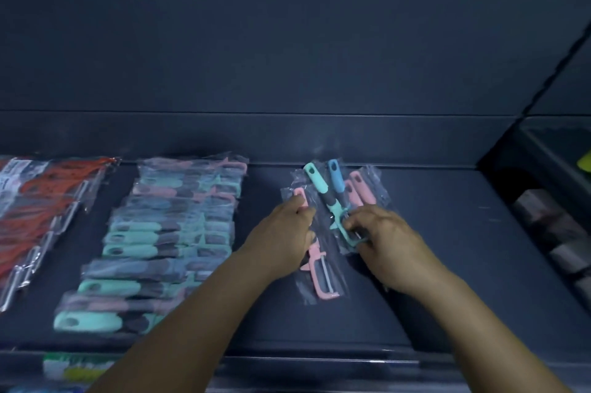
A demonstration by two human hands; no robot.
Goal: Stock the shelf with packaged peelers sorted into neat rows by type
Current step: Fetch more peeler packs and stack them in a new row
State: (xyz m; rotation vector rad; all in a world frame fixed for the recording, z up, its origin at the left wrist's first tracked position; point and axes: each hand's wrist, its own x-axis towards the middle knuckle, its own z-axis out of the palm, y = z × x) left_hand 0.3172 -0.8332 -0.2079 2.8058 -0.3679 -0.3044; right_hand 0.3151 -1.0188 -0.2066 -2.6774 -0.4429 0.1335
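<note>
1. Both bare forearms reach forward and up from the bottom edge, converging toward the middle.
2. The left hand (284, 226) lies palm down, knuckles up, its fingers curled at the tips and pinching something thin.
3. The right hand (380, 232) is palm down too, fingers bent inward toward the left hand, gripping.
4. The two hands sit near each other, not touching.

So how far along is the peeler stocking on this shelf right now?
Done: a row of red-handled peelers at far left and a long row of teal and pink peelers beside it. In hand: the left hand holds a pink peeler; the right hand grips a small mixed bunch. Left: laying these into a third row.
</note>
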